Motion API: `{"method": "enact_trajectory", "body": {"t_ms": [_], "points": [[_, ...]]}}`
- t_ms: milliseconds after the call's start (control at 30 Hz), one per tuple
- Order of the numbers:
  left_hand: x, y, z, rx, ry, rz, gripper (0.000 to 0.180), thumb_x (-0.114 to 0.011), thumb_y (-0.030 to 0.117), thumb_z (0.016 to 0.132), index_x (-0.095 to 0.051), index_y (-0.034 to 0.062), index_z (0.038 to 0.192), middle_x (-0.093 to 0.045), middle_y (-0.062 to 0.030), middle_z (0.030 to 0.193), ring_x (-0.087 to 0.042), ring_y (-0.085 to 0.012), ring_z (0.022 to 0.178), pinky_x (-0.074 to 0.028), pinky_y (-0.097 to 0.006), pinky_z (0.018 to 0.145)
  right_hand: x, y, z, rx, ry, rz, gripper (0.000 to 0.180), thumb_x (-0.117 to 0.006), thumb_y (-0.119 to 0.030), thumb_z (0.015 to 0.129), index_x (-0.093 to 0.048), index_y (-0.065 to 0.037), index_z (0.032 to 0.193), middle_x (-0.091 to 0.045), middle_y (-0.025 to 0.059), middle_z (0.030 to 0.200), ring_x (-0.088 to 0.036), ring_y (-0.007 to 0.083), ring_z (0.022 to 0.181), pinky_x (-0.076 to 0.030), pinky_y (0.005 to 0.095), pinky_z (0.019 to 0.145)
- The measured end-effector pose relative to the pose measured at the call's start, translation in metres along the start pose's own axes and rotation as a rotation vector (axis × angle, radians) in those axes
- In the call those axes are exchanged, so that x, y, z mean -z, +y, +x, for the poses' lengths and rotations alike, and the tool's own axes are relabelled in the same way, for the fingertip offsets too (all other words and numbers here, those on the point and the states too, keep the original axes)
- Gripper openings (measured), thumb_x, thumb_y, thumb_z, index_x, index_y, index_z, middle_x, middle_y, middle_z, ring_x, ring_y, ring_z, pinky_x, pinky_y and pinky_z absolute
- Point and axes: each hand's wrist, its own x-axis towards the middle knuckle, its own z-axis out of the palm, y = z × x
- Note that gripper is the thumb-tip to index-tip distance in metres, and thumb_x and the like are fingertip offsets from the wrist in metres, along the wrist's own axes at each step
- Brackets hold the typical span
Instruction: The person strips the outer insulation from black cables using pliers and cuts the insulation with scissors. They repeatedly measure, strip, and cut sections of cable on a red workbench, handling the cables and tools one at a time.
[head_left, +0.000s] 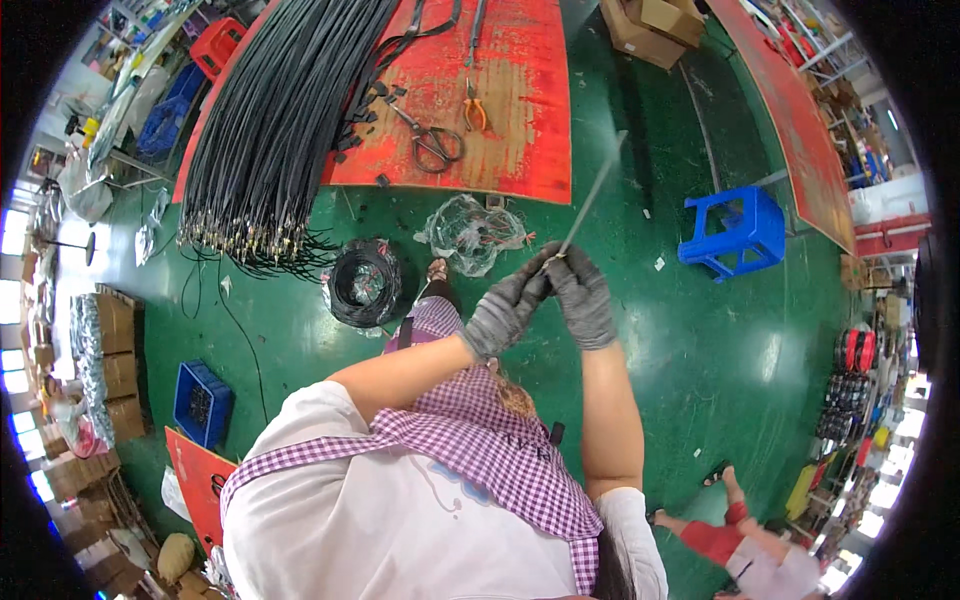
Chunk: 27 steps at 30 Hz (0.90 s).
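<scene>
Both of my hands wear grey gloves and meet in front of my body, over the green floor. Between them is a long thin grey rod (pixel 597 192), slanting up and away to the right; its exact kind is hard to tell. My right hand (pixel 582 300) is closed around its near end. Against it my left hand (pixel 503 308) is closed too, fingertips at the same end, where a small pale bit shows. The gloves hide the rest of that end.
Ahead, a red worktable (pixel 520 170) bears a thick bundle of black cables (pixel 290 110), scissors (pixel 432 145) and orange-handled pliers (pixel 474 110). A coil of black cable (pixel 362 285) and a clear plastic bag (pixel 472 232) lie below. Rightward stands a blue stool (pixel 738 235); another person (pixel 770 560) is behind.
</scene>
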Motion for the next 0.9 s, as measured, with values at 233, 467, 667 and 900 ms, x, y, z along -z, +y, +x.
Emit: {"method": "enact_trajectory", "body": {"t_ms": [233,467,667,900], "points": [[0.141,-0.036,0.070,0.447,0.573,0.143,0.015,-0.042,0.021,0.082,-0.049,0.0085,0.088,-0.047,0.0017,0.067,-0.044,-0.0069,0.060,-0.036,-0.019,0.050,-0.040,0.108,0.205,-0.159,0.089,-0.574,0.050,-0.053,-0.039,0.072,-0.042,-0.001,0.103,-0.047,0.0137,0.101,-0.045,0.0205,0.094,-0.038,0.0334,0.080],[0.227,0.006,0.137,0.638,0.655,-0.122,0.021,-0.042,0.027,0.081,-0.049,0.0081,0.074,-0.040,0.0040,0.055,-0.035,-0.0046,0.046,-0.030,-0.018,0.041,-0.086,0.188,0.404,0.081,0.029,-1.266,0.070,-0.053,-0.037,0.066,-0.026,0.004,0.116,-0.031,0.0267,0.115,-0.028,0.0386,0.109,-0.023,0.0422,0.091],[0.276,0.008,0.198,0.647,0.709,-0.286,0.020,-0.042,0.026,0.082,-0.046,0.0093,0.072,-0.035,0.0054,0.051,-0.032,-0.0031,0.043,-0.025,-0.018,0.038,-0.162,0.211,0.428,0.220,-0.142,-1.150,0.069,-0.054,-0.032,0.065,-0.023,0.002,0.117,-0.020,0.0204,0.123,-0.022,0.0366,0.113,-0.014,0.0454,0.094],[0.322,0.009,0.228,0.647,0.763,-0.518,0.019,-0.043,0.027,0.082,-0.046,0.0099,0.074,-0.037,0.0067,0.053,-0.031,-0.0019,0.044,-0.026,-0.017,0.039,-0.111,0.198,0.499,-0.141,0.573,-1.062,0.037,-0.055,-0.033,0.070,-0.051,0.000,0.087,-0.055,0.0144,0.083,-0.051,0.0250,0.071,-0.040,0.0344,0.061]]}}
